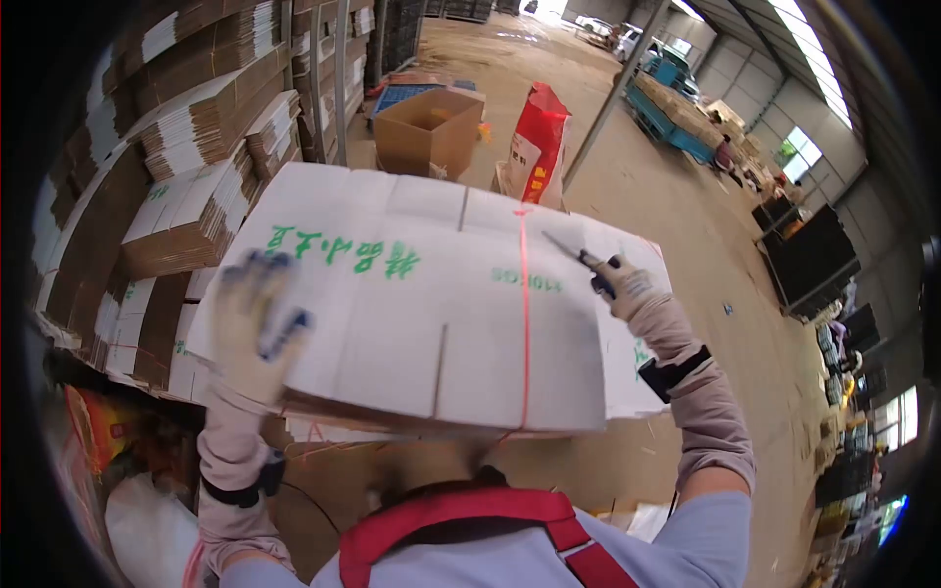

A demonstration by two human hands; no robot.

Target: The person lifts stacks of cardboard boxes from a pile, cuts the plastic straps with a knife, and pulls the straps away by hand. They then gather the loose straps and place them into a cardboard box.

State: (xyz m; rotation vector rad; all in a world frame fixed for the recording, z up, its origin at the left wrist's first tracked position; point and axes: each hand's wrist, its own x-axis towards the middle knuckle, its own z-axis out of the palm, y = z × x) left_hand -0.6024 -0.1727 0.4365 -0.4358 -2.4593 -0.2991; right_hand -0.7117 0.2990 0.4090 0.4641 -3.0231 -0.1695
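Note:
A stack of flat white cartons with green printing lies in front of me. A thin red strap runs across its right part. My left hand, in a pale glove with dark blue fingertips, rests over the stack's left side, fingers apart and slightly blurred. My right hand, gloved too, is at the stack's right side. It is closed around the dark handle of a pointed metal tool, whose tip points up and left, just right of the strap.
Bundles of folded cartons are piled high at the left. Beyond the stack stand an open cardboard box and a red and white bag, beside a slanting metal post. A loaded blue cart and several people are farther right.

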